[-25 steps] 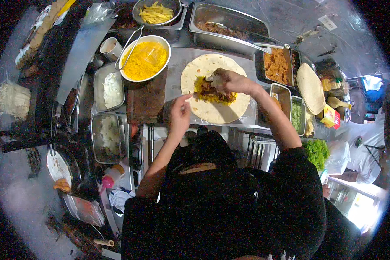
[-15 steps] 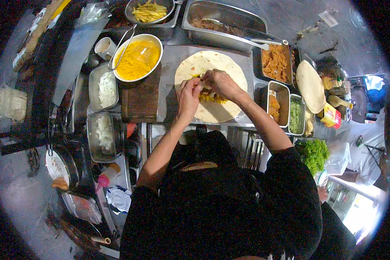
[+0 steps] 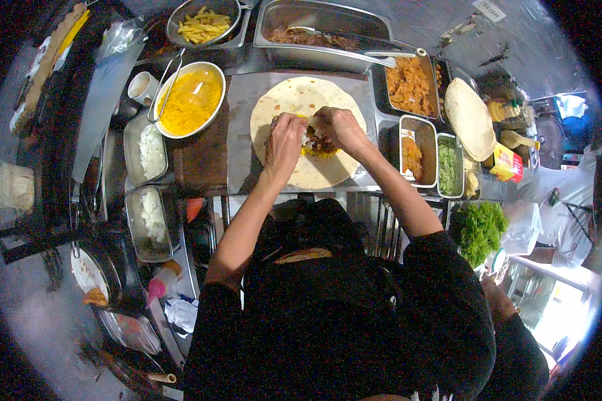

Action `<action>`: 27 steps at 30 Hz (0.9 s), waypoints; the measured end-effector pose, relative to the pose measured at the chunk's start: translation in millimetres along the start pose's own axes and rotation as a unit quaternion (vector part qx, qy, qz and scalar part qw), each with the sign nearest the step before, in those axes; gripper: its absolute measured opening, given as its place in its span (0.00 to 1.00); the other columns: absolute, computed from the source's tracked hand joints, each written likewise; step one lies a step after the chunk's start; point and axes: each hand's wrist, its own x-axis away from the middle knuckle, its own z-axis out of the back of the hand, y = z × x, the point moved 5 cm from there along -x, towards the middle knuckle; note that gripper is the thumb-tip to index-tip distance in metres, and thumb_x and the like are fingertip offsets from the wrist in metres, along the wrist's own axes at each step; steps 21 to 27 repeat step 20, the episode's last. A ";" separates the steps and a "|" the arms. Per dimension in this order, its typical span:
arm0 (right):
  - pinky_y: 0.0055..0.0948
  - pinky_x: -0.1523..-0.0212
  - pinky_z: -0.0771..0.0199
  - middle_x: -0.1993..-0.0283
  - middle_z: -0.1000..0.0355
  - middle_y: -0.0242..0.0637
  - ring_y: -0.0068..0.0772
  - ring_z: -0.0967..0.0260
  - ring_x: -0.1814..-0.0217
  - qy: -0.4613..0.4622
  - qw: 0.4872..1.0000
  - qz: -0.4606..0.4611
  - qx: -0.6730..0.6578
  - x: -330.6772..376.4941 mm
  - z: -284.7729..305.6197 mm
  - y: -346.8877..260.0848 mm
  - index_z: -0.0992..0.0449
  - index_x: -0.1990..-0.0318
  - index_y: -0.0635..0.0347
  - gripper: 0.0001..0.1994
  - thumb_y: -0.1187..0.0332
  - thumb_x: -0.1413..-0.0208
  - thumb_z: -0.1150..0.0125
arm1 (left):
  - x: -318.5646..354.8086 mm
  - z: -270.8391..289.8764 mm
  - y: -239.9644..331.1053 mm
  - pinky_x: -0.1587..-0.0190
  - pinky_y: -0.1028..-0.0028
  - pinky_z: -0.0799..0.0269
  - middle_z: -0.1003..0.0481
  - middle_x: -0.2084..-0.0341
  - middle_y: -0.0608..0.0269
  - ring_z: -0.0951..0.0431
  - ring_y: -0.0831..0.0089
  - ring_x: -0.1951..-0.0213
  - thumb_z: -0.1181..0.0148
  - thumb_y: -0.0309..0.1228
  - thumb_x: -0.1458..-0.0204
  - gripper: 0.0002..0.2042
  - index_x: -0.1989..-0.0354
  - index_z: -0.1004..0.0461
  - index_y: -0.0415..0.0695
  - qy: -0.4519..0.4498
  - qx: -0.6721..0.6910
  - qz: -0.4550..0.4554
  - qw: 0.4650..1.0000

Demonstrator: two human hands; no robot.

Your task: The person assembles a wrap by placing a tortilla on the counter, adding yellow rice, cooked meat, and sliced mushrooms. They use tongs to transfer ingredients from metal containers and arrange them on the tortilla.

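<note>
A large round tortilla [image 3: 274,100] lies flat on a pale sheet [image 3: 241,134] on the worktop. A heap of filling [image 3: 322,148], yellow with brown and white bits, sits on its middle. My left hand [image 3: 287,140] is over the left side of the heap, fingers bent and pinched together. Close by on the right, my right hand [image 3: 341,130] is closed too, its fingertips pointing down over the filling. The two hands' fingertips almost meet. What they hold, if anything, is hidden by the fingers; whitish bits show just under them.
Left: a bowl of yellow rice [image 3: 190,100] with tongs [image 3: 171,83], and white chopped food in metal trays [image 3: 152,214]. Behind: fries [image 3: 207,27] and a deep pan [image 3: 321,53]. Right: an orange-food tray [image 3: 411,83], green strips [image 3: 447,167], stacked tortillas [image 3: 471,120], lettuce [image 3: 480,230], a co-worker's arm [image 3: 498,301].
The view has shifted, so the counter appears farther left. My hands have moved a little apart over the filling, and more of the heap shows between them.
</note>
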 end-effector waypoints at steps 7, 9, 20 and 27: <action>0.39 0.61 0.25 0.64 0.24 0.52 0.48 0.24 0.62 -0.009 1.000 0.010 0.026 20.7 8.9 6.6 0.21 0.61 0.65 0.10 0.71 0.49 0.40 | -4.2 -5.0 15.7 0.58 0.63 0.30 0.24 0.67 0.62 0.27 0.61 0.62 0.38 0.29 0.53 0.05 0.68 0.19 0.45 -0.064 -0.066 -0.022 0.995; 0.38 0.60 0.25 0.64 0.23 0.51 0.46 0.23 0.62 0.012 1.000 -0.016 -0.019 21.0 14.6 11.5 0.21 0.60 0.64 0.10 0.71 0.49 0.40 | -6.3 -4.0 27.3 0.56 0.63 0.32 0.24 0.66 0.64 0.28 0.62 0.59 0.38 0.32 0.52 0.06 0.67 0.19 0.46 -0.081 -0.096 -0.040 0.991; 0.37 0.65 0.24 0.70 0.23 0.50 0.43 0.21 0.67 0.023 0.996 -0.086 0.014 21.7 20.1 11.9 0.22 0.58 0.65 0.10 0.73 0.47 0.41 | 0.3 -25.2 21.1 0.52 0.62 0.37 0.23 0.62 0.67 0.29 0.64 0.54 0.39 0.32 0.52 0.07 0.65 0.20 0.49 -0.056 -0.052 -0.050 0.996; 0.37 0.65 0.24 0.70 0.23 0.50 0.43 0.21 0.67 0.023 0.996 -0.086 0.014 21.7 20.1 11.9 0.22 0.58 0.65 0.10 0.73 0.47 0.41 | 0.3 -25.2 21.1 0.52 0.62 0.37 0.23 0.62 0.67 0.29 0.64 0.54 0.39 0.32 0.52 0.07 0.65 0.20 0.49 -0.056 -0.052 -0.050 0.996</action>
